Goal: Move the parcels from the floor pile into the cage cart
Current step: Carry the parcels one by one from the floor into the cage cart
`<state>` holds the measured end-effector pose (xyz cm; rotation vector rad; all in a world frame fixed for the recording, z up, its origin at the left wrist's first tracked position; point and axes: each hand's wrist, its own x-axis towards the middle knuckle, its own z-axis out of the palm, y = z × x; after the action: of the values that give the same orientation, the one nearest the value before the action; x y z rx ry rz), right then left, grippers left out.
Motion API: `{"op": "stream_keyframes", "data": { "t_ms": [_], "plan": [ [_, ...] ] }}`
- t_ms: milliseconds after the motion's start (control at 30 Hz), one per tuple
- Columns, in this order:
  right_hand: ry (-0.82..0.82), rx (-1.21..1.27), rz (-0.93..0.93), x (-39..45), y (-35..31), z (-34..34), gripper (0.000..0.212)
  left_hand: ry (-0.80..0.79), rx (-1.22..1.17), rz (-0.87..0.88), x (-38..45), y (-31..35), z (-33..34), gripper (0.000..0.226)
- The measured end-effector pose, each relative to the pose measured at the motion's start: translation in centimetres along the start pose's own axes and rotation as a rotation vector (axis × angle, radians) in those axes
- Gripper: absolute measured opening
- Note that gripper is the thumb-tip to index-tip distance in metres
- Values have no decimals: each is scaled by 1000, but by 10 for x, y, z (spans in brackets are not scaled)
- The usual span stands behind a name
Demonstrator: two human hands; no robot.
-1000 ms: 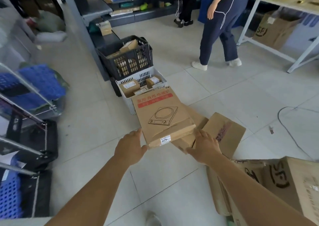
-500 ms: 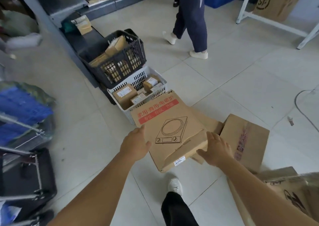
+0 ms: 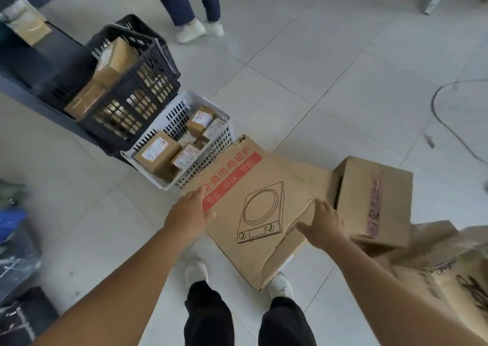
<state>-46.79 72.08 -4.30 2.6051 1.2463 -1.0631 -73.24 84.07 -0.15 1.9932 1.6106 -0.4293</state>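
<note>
My fingers curl round both side edges of the flat cooker box point(image 3: 264, 208), left hand point(image 3: 188, 213) and right hand point(image 3: 323, 225) holding it tilted above the floor and my shoes, just beside the white basket point(image 3: 182, 175) of small parcels, a taped carton point(image 3: 372, 200) behind it on the right

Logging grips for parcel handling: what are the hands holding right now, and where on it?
The flat induction-cooker box: left hand grips its left edge, right hand its creased right edge.
</note>
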Motion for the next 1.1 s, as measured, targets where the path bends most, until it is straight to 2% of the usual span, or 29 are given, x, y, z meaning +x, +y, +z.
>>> {"op": "stream_keyframes", "data": {
  "t_ms": [333,500,733,900,967,1100],
  "plan": [
    [72,367,439,21,-32,84,95,-187,176,160,138,-53,-5,82],
    [69,478,597,25,-37,141,97,-208,175,198,189,-59,11,79],
    [52,564,678,55,-20,210,95,-250,215,122,249,-83,65,82],
    [73,689,732,80,-5,251,90,-139,208,96,282,-92,100,89],
    [108,752,756,88,-1,262,97,-101,178,76,291,-91,108,97],
    [187,853,756,96,7,282,113,-146,43,41,309,-96,117,118]
  ]
}}
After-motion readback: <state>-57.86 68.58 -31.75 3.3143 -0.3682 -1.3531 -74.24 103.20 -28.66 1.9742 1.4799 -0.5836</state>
